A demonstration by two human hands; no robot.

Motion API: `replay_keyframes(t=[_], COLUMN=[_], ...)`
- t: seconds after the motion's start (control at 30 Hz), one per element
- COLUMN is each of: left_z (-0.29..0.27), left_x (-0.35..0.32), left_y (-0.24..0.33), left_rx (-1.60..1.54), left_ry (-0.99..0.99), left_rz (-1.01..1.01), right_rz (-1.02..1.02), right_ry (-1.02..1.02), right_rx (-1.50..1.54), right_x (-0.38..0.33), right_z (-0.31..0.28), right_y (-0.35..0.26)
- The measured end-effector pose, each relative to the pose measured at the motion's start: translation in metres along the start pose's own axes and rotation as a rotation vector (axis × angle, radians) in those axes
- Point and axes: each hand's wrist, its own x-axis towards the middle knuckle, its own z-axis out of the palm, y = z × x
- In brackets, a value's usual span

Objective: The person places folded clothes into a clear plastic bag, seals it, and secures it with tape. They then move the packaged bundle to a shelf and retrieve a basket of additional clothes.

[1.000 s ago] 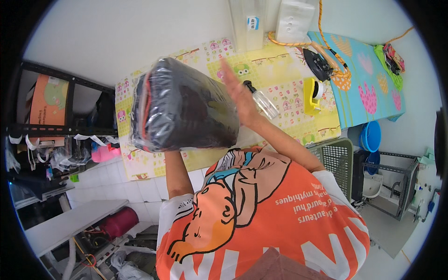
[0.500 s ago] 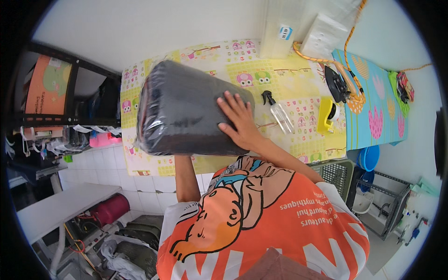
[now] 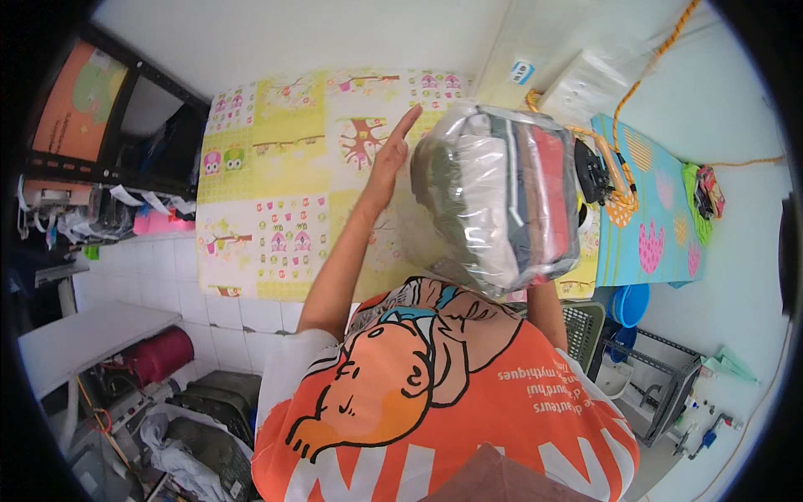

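Observation:
A bundle of folded clothes (image 3: 514,197) wrapped in clear plastic is tilted up over the right half of the table, in front of my chest. Its stacked edges show white, dark, brown and red layers. My left hand (image 3: 391,163) is raised just left of the bundle, fingers stretched out, apart from it and holding nothing. From below, my right forearm (image 3: 546,316) goes up behind the bundle. That hand and its fingers are hidden by the bundle, so its grip cannot be seen.
The table wears a patterned yellow cloth (image 3: 284,167). To the right are a black iron (image 3: 591,174) with an orange cord, clear plastic bags (image 3: 585,88), and a turquoise padded board (image 3: 657,209). A black shelf rack (image 3: 113,125) stands left. A green basket (image 3: 585,330) sits below.
The bundle has moved right and turned, its layered side now showing and the spray bottle hidden. My left hand has come out from beneath it; my right has gone from its top to behind it.

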Motion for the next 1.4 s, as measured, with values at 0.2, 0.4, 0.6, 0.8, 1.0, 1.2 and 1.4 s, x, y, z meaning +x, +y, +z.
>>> replay_keyframes(t=[0.2,0.4,0.6,0.8,1.0,1.2,1.4], left_z=[-0.013,-0.019,-0.004,-0.031,-0.055,-0.043,0.006], left_x=[0.018,-0.027,-0.172,-0.232,-0.211,-0.201,-0.153], left_y=[-0.070,-0.072,-0.048,-0.069,-0.110,-0.067,0.022], left_rx=[-0.085,0.004,0.161,0.218,0.298,0.408,0.404], left_ry=[0.006,0.119,0.209,0.062,-0.186,-0.260,0.303], left_rz=[-0.392,-0.345,-0.473,-0.680,-0.699,-0.579,-0.579], right_rz=[-0.045,-0.076,-0.039,-0.010,-0.076,-0.064,0.091], right_ry=[0.069,0.082,0.066,0.056,-0.021,0.139,-0.084], right_rx=[0.134,0.190,0.115,0.114,0.180,0.084,-0.231], right_x=[-0.008,0.004,0.052,-0.016,-0.011,-0.005,-0.035], right_z=[0.043,0.075,0.036,0.007,0.051,0.084,0.084], right_y=[0.048,0.066,0.030,0.039,0.086,0.068,-0.005])
